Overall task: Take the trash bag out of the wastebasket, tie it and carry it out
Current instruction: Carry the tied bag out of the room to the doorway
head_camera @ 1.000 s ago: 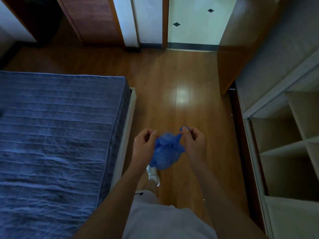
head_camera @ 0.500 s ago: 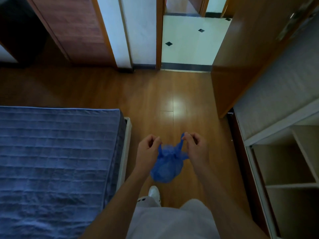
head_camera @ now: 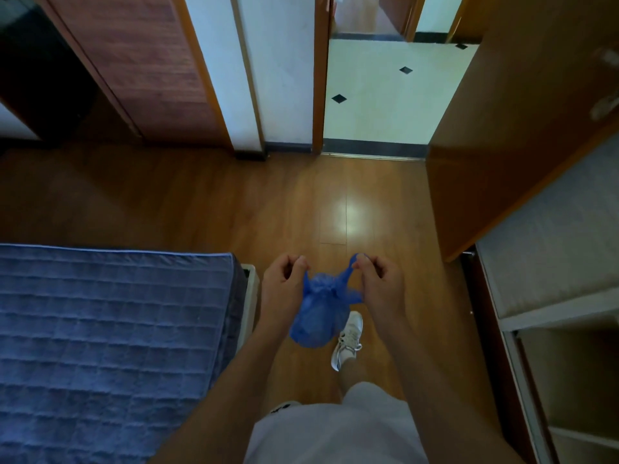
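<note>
A small blue trash bag (head_camera: 316,316) hangs in front of me, bunched at the top and rounded below. My left hand (head_camera: 284,286) pinches one gathered end of its mouth. My right hand (head_camera: 380,286) pinches the other end, a thin blue strip pulled up and to the right. The two ends are stretched apart above the bag's body. No wastebasket is in view.
A bed with a blue quilted cover (head_camera: 110,336) fills the left. An open wooden door (head_camera: 502,145) and white shelving (head_camera: 569,346) stand on the right. Ahead, a doorway opens onto a white tiled floor (head_camera: 378,105). My white shoe (head_camera: 348,339) is on the wooden floor (head_camera: 234,209).
I have walked forward along the bed toward the doorway, which is now closer. My hands have pulled the two bag ends farther apart.
</note>
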